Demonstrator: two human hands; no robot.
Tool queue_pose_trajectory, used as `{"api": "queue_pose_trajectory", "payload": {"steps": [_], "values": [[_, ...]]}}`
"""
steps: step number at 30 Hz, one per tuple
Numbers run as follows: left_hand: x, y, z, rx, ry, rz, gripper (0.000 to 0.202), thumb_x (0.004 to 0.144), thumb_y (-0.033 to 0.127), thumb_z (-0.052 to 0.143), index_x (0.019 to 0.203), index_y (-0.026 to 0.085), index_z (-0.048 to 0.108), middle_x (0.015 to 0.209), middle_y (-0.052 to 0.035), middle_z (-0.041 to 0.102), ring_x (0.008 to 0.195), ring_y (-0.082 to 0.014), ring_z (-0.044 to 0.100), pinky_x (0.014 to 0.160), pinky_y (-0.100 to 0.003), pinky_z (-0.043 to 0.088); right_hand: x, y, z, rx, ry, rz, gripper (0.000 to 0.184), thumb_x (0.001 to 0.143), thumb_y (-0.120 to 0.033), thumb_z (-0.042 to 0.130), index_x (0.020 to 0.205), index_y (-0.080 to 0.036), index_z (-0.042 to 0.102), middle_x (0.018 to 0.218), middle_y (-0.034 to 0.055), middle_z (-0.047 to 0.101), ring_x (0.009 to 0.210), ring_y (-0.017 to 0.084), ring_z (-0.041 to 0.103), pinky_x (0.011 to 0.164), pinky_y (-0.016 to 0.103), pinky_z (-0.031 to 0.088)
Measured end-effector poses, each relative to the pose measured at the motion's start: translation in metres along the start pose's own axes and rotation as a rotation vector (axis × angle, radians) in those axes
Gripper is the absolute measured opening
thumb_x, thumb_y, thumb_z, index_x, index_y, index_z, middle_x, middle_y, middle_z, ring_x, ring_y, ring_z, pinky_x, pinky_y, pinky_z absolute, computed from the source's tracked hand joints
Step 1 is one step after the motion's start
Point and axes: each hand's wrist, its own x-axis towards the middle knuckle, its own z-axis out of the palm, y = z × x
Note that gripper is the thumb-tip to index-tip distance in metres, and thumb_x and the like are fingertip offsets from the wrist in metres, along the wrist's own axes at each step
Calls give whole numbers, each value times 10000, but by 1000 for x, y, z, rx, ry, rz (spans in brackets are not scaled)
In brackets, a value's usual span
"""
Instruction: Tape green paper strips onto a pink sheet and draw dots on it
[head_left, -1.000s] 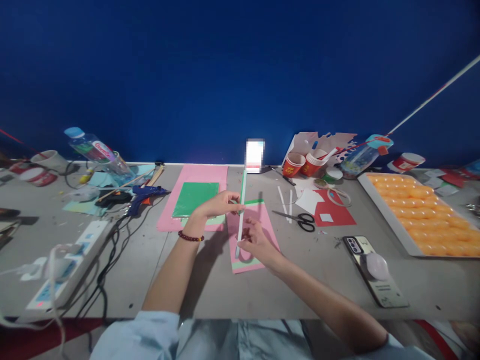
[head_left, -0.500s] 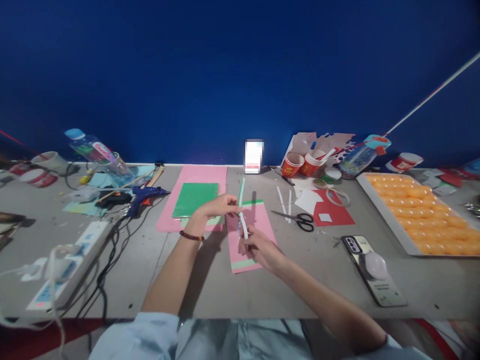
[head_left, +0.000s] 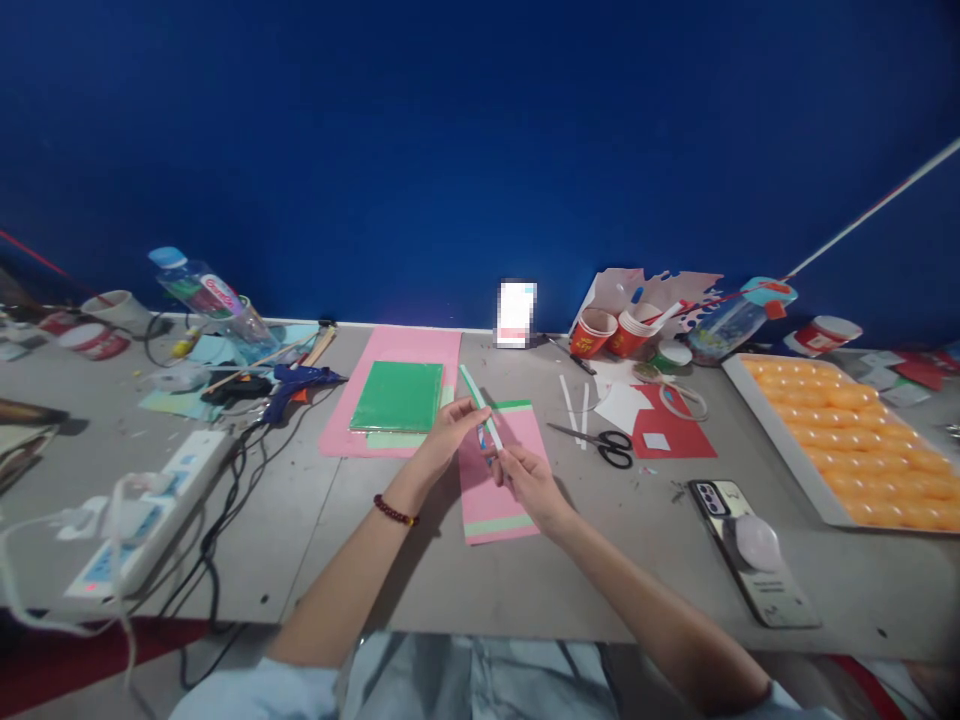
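Our green-and-white strip [head_left: 493,432] is held just above the pink sheet [head_left: 502,495], pinched midway by our left hand [head_left: 452,425] and near its lower end by our right hand [head_left: 532,483]. Half a second ago it bowed; now it runs straighter, its far end slanting left, so we judge we're handling it, not fixing it down. Beyond, a red paper cup [head_left: 628,341] holds a white-and-red stick; the tray [head_left: 789,445] carries glossy orange pieces [head_left: 847,430].
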Motion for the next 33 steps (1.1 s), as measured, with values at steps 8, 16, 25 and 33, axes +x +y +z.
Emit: {"api": "queue_pose_trajectory", "payload": {"steps": [8,16,25,33], "values": [[-12,-6,11,-154,-19,23,250,751,387,701,784,169,584,786,-10,615,736,-138,566,683,-250,442,-1,2,3,135,213,-14,412,752,-568,667,598,-188,627,471,-64,347,512,105,350,584,278,338],[-13,-10,11,-53,7,109,190,773,344,648,786,175,561,748,9,583,694,-125,537,661,-248,435,-4,0,6,84,234,4,368,710,-560,701,723,-192,699,689,28,660,663,162,555,646,299,419],[-19,-2,13,-25,-76,82,176,742,303,659,756,167,548,728,20,531,620,-96,483,580,-222,404,-9,-6,6,97,80,71,331,789,-472,634,630,-192,560,553,-19,574,537,114,511,549,243,387],[-20,-2,17,-23,-105,130,219,756,349,651,730,172,525,760,4,547,635,-109,486,610,-247,414,-11,-11,10,79,90,67,510,755,-617,605,525,-198,427,458,-84,302,407,51,206,408,224,147]]}}
